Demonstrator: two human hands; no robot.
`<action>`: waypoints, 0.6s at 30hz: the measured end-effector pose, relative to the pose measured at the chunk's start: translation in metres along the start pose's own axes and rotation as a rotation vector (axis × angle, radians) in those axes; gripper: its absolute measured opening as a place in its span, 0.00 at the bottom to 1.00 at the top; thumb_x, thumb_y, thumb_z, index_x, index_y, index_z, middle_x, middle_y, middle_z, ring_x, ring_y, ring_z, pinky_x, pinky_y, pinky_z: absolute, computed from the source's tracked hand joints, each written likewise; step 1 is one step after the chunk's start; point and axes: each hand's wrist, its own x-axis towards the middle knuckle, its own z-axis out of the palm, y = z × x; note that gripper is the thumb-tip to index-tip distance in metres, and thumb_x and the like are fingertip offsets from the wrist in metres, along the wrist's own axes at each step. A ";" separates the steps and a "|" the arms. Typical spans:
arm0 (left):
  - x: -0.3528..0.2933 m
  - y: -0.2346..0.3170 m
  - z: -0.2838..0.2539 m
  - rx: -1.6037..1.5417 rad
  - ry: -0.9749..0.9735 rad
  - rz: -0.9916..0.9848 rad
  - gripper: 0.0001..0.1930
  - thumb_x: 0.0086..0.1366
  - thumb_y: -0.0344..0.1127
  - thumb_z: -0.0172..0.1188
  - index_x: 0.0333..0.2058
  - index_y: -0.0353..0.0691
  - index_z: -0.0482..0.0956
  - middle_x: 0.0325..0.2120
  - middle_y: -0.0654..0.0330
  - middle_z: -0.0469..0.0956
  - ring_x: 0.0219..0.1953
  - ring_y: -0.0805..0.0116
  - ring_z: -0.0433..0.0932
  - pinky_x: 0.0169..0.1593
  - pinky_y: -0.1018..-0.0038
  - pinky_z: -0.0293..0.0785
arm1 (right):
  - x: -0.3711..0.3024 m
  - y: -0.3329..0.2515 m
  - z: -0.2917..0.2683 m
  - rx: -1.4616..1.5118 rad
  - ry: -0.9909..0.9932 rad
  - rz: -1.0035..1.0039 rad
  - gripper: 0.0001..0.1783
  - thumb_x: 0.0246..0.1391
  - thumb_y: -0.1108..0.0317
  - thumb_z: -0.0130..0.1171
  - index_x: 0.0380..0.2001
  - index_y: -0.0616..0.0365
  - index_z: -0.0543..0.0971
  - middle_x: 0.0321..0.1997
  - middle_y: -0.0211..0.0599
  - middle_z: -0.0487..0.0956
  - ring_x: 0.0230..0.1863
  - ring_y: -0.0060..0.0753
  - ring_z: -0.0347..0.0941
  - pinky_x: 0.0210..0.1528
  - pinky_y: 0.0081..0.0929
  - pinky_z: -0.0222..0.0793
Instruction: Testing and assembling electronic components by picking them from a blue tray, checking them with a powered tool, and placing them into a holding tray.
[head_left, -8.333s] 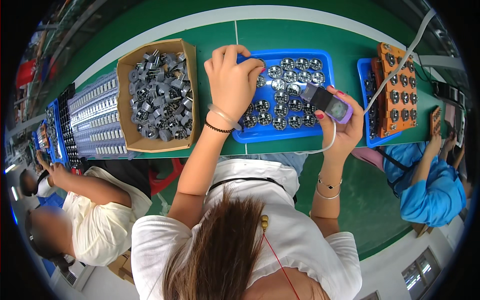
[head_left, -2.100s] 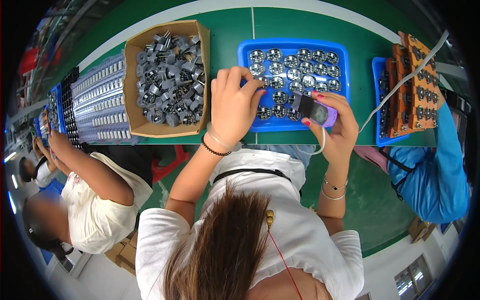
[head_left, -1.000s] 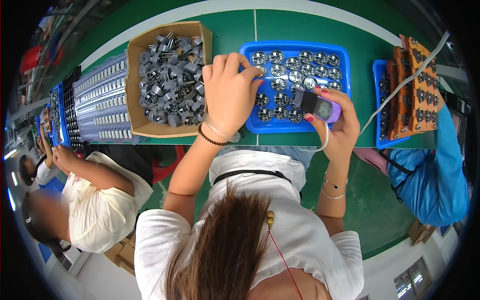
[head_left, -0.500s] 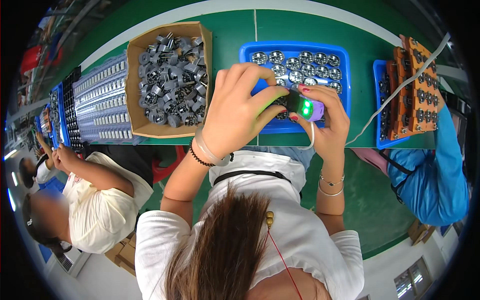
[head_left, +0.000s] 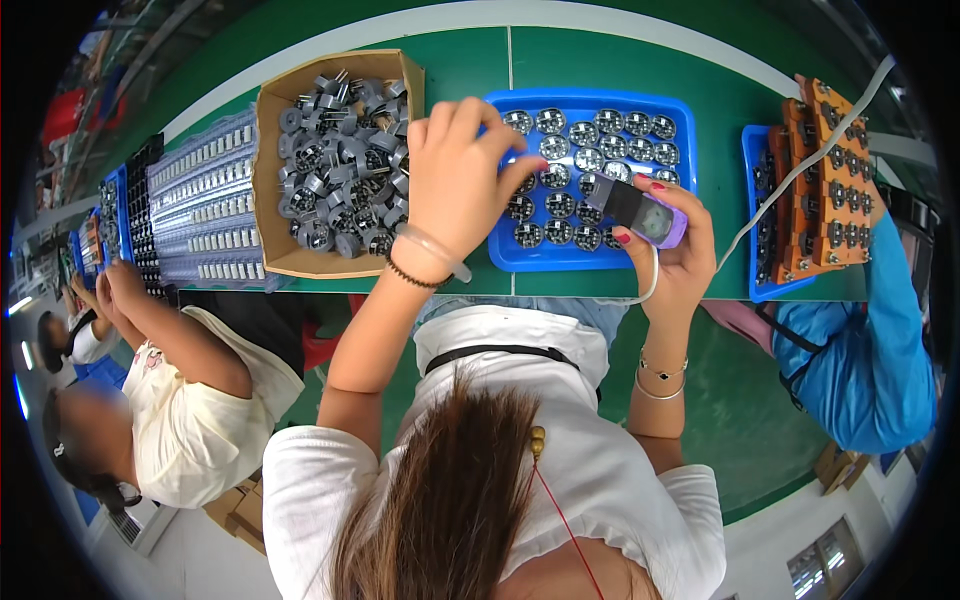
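My right hand is closed around a small purple-and-black handheld device with a pale cable, holding it over the right front part of a blue tray. Several small round components with shiny rims and dark faces lie in rows in that tray. My left hand hovers over the tray's left edge, its thumb stretched toward the components and its fingers bent but apart from the thumb. I see nothing held in it, though its palm side is partly hidden.
Left of the tray stands a cardboard box heaped with grey pronged parts. Beyond it lie clear plastic trays of white pieces. Orange racks stand at the right in another blue tray, with a pale cable crossing them. People sit on both sides.
My hands have moved apart: the left up and left off the device, the right slightly right with it. The device's green lights no longer show. More of the tray's components are uncovered.
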 end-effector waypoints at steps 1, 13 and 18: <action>0.003 0.000 0.002 0.002 0.002 0.000 0.08 0.46 0.38 0.70 0.27 0.47 0.83 0.31 0.68 0.71 0.41 0.64 0.69 0.42 0.67 0.59 | 0.001 0.000 0.000 0.002 0.000 -0.003 0.27 0.42 0.79 0.68 0.48 0.63 0.70 0.50 0.46 0.74 0.53 0.36 0.72 0.53 0.28 0.69; 0.007 0.020 -0.021 -0.174 0.027 0.256 0.06 0.45 0.33 0.66 0.25 0.47 0.80 0.32 0.67 0.71 0.42 0.63 0.69 0.41 0.68 0.61 | 0.020 -0.001 0.007 -0.182 -0.063 -0.036 0.27 0.38 0.82 0.69 0.46 0.63 0.73 0.48 0.44 0.75 0.50 0.36 0.72 0.53 0.28 0.69; 0.004 0.026 -0.028 -0.213 0.051 0.247 0.06 0.45 0.33 0.67 0.24 0.46 0.79 0.32 0.67 0.71 0.42 0.63 0.69 0.41 0.68 0.61 | 0.017 -0.005 0.009 -0.135 -0.084 -0.043 0.27 0.37 0.79 0.71 0.45 0.64 0.74 0.48 0.44 0.76 0.50 0.36 0.72 0.52 0.28 0.69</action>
